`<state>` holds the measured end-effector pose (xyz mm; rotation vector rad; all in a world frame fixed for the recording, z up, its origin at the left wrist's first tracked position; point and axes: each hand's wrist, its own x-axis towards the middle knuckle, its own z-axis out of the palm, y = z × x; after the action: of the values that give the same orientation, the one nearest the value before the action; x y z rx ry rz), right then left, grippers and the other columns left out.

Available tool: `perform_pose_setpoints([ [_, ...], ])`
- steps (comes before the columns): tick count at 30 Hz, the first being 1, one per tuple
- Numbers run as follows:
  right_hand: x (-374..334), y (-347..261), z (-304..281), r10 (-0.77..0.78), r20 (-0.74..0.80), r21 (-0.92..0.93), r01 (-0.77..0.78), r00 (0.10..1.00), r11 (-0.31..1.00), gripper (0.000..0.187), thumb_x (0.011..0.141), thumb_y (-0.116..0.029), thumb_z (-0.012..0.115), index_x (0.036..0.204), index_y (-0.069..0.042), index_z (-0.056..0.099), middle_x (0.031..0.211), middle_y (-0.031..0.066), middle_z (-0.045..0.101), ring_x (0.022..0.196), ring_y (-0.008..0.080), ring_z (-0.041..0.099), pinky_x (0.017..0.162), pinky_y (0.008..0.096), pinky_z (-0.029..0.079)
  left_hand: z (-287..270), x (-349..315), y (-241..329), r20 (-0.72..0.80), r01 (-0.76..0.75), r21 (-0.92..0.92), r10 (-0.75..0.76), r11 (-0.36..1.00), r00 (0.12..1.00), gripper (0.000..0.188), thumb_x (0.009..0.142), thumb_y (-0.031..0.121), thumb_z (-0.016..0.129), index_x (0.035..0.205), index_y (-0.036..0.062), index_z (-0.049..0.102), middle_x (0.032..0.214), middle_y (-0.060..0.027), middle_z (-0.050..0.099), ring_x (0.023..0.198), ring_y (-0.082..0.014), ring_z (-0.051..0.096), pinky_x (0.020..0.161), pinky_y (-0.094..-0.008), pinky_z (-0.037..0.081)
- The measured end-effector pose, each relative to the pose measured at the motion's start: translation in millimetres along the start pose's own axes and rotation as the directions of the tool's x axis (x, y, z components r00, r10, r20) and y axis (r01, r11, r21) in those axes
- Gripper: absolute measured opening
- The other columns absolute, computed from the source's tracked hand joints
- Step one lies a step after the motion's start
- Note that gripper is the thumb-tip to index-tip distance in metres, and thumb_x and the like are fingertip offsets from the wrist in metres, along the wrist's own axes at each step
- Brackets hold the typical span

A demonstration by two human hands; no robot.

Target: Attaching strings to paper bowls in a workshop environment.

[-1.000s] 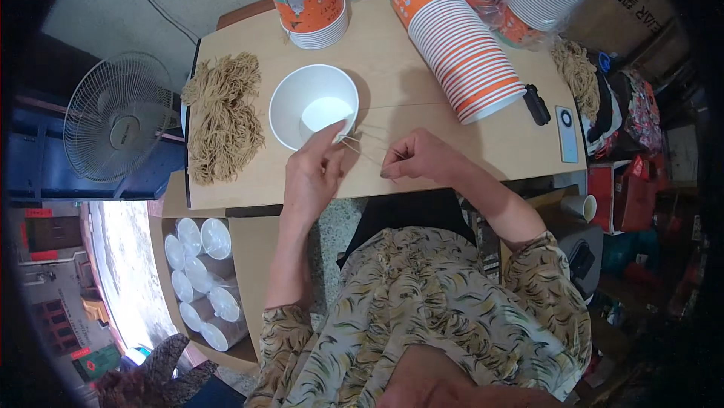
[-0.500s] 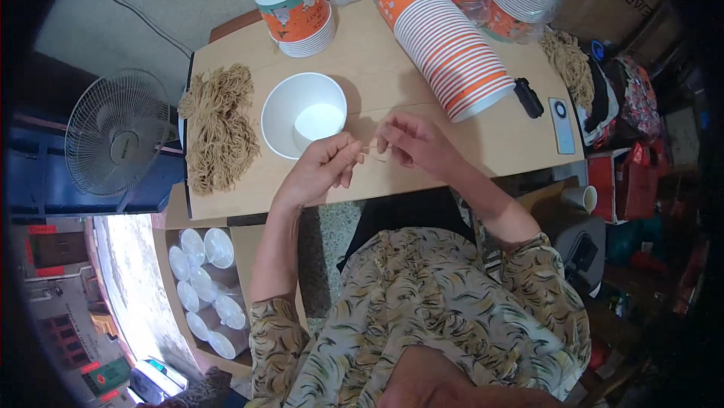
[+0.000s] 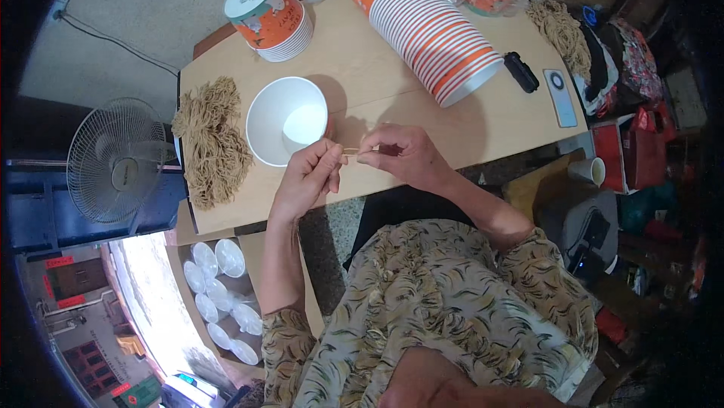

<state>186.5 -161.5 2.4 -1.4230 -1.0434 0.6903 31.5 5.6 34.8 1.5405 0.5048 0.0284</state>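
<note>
A thin tan strand (image 3: 351, 152) is stretched level between my two hands at the table's near edge. My left hand (image 3: 308, 176) pinches one end between thumb and bent fingers. My right hand (image 3: 407, 155) grips the other end with thumb and forefinger, its remaining fingers curled. Just beyond the left hand, a white paper tub (image 3: 260, 123) stands with its mouth up and nothing seen inside. To its left lies a thick heap of similar tan strands (image 3: 215, 148). Whether the held strand is one piece or doubled, I cannot tell.
Orange-and-white paper tubs (image 3: 434, 38) lie nested in a long stack; a shorter upside-down stack (image 3: 275, 23) stands farther left. A black object (image 3: 520, 72) and a phone (image 3: 559, 99) rest at right. A fan (image 3: 121, 163) and a carton of clear plastic cups (image 3: 226, 287) are beside the table.
The view has shifted, so the tabletop things sit farther left. My hands still hold the strand, which now shows more plainly between the fingertips; the right thumb and forefinger have drawn together on it.
</note>
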Motion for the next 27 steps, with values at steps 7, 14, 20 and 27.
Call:
perform_pose_setpoints([
  [7, 3.2, -1.7, -2.1, 0.0, 0.067, -0.006, 0.0, 0.998, 1.0, 0.009, 0.095, -0.009, 0.067, 0.1, -0.002, 0.064, 0.077, -0.0025, 0.055, 0.066, 0.0036, 0.046, 0.06, 0.0231, 0.04, -7.6, -3.6, 1.1, 0.064, 0.029, -0.043, -0.027, 0.999, 0.998, 0.034, 0.109, 0.034, 0.047, 0.1, 0.0059, 0.062, 0.069, 0.0053, 0.052, 0.058, -0.0038, 0.05, 0.053, -0.0196, 0.035],
  [14, 13.4, -3.8, -0.6, -0.081, 0.05, -0.052, 0.084, 0.995, 0.995, 0.007, 0.096, -0.009, 0.062, 0.099, -0.003, 0.06, 0.073, -0.003, 0.052, 0.064, 0.0041, 0.045, 0.058, 0.0239, 0.04, -13.2, -3.4, 2.4, 0.087, 0.034, -0.049, -0.029, 0.998, 0.996, 0.025, 0.107, 0.027, 0.052, 0.1, 0.0059, 0.062, 0.073, 0.0044, 0.054, 0.061, -0.0044, 0.051, 0.056, -0.0205, 0.038],
  [20, 20.5, 4.0, 5.9, -0.009, 0.062, 0.065, 0.005, 0.998, 0.998, 0.007, 0.097, -0.008, 0.061, 0.099, -0.002, 0.06, 0.074, -0.0047, 0.053, 0.066, 0.002, 0.046, 0.059, 0.0214, 0.04, -12.0, -5.3, -1.0, 0.054, -0.05, -0.078, 0.055, 0.996, 0.997, 0.015, 0.1, 0.02, 0.065, 0.102, 0.005, 0.067, 0.08, 0.0031, 0.064, 0.063, -0.0038, 0.055, 0.058, -0.0182, 0.041],
  [27, 27.3, -8.6, 13.3, 0.184, 0.072, 0.254, -0.196, 0.98, 0.947, 0.009, 0.096, -0.009, 0.063, 0.101, -0.002, 0.063, 0.073, -0.0024, 0.056, 0.057, 0.0012, 0.047, 0.049, 0.0187, 0.036, -9.5, -8.8, -7.0, -0.011, -0.098, 0.016, 0.098, 0.995, 0.995, 0.013, 0.098, 0.013, 0.067, 0.106, 0.004, 0.07, 0.078, 0.0031, 0.066, 0.059, -0.0025, 0.055, 0.053, -0.0177, 0.039],
])
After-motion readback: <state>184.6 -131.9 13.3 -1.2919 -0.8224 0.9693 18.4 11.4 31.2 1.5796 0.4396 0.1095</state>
